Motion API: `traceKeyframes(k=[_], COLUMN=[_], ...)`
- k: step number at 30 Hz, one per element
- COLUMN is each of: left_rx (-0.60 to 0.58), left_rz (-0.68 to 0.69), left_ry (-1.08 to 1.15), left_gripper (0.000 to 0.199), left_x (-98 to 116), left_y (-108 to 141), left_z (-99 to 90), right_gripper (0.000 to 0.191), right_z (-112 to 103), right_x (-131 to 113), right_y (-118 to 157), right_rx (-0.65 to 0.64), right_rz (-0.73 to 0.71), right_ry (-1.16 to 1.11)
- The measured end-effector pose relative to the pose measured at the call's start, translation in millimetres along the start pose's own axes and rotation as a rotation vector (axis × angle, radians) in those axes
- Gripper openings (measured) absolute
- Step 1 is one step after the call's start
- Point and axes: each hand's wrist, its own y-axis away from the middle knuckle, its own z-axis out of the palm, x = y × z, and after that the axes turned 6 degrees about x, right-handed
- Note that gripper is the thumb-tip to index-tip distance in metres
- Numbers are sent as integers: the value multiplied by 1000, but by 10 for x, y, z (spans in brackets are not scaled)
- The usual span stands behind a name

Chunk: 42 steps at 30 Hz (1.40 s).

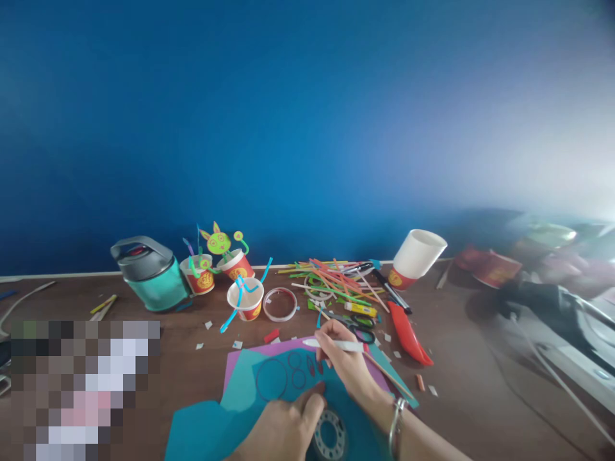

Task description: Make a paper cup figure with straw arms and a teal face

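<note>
My right hand (342,358) is closed in a writing grip round a white pen (339,345), above a blue sheet of paper (240,410). Dark outlines are drawn on this sheet: a large circle, smaller circles and pointed ovals beside my fingers. My left hand (286,426) rests on the paper below the drawings, index finger stretched out, the other fingers partly hidden. Right beside it lies a round tape roll (330,435). Under the blue sheet a purple sheet (231,371) shows at the edges. Black scissors (362,328) lie just past my right hand.
Behind the paper stand a cup with blue straws (250,310), decorated cups (199,278), a teal jar (156,282) and tilted stacked cups (416,256). Straws (331,275) are heaped near a glue stick (360,310). A red pouch-like object (408,336) lies right. Paper scraps are scattered about.
</note>
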Motion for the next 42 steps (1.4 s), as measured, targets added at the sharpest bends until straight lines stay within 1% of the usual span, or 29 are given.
traceKeyframes(k=[2,4,6,8,12,14,16,21,25,27,35,39,42], left_rx=[-11,-24,-35,-46,-81,-78,-67,-61,-138,-156,-151,-113,-110], left_rz=[11,10,7,0,-11,-1,16,19,-5,-5,-1,-1,4], left_ry=[9,11,12,0,-78,-106,-122,-143,-161,-155,-154,-145,-141], left_gripper=[52,52,54,55,45,38,35,32,34,35,33,33,34], left_x=[-2,-1,8,27,69,77,76,84,117,127,117,116,110], left_y=[-1,-8,-17,-25,-28,-23,-16,-11,-25,-30,-33,-31,-30], left_z=[0,-8,-22,-37,-48,-39,-27,-43,-101,-120,-111,-105,-93], right_gripper=[26,24,26,28,20,21,23,23,22,22,23,22,22], right_z=[-7,0,20,40,53,51,50,61,66,65,66,69,70], right_x=[9,17,20,16,22,48,79,99,71,66,65,66,77], right_y=[-2,0,4,9,8,2,-7,-17,-9,-7,-5,-12,-20], right_rx=[4,-37,-80,-96,-102,-114,-124,-81,-79,-81,-81,-80,-80], right_rz=[-21,-27,-25,-29,-56,-57,-50,-50,-50,-54,-53,-54,-48], right_ry=[15,38,73,116,190,209,216,239,277,284,302,301,299])
